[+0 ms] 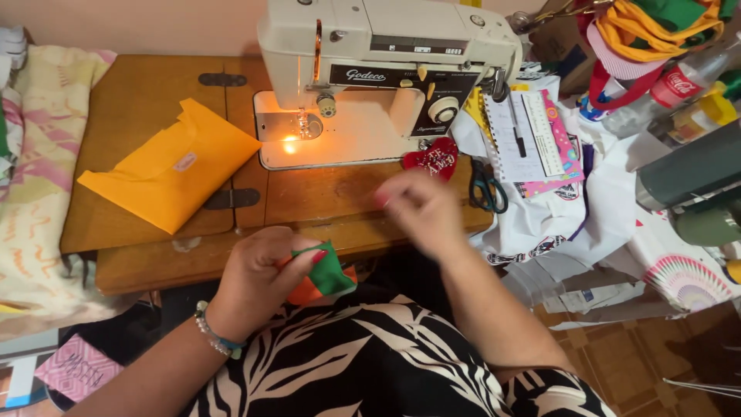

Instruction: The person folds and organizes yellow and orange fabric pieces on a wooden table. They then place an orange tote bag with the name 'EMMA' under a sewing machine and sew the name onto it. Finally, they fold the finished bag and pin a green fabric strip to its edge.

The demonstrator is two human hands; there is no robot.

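My left hand (258,276) holds a small piece of green and orange cloth (324,276) over my lap, pinched between thumb and fingers. My right hand (421,207) hovers blurred above the front edge of the wooden sewing table (147,93), fingers drawn together; whether it holds anything I cannot make out. A white sewing machine (386,46) stands at the back of the table with its lamp lit over the needle plate. A red heart-shaped pincushion (432,160) lies just beyond my right hand.
A folded orange cloth (166,174) lies on the table's left half. Scissors (486,189), a spiral notebook with a pen (519,135) and white printed fabric (571,208) pile up on the right. Bottles and coloured cloth crowd the far right. A patterned blanket (31,193) hangs at left.
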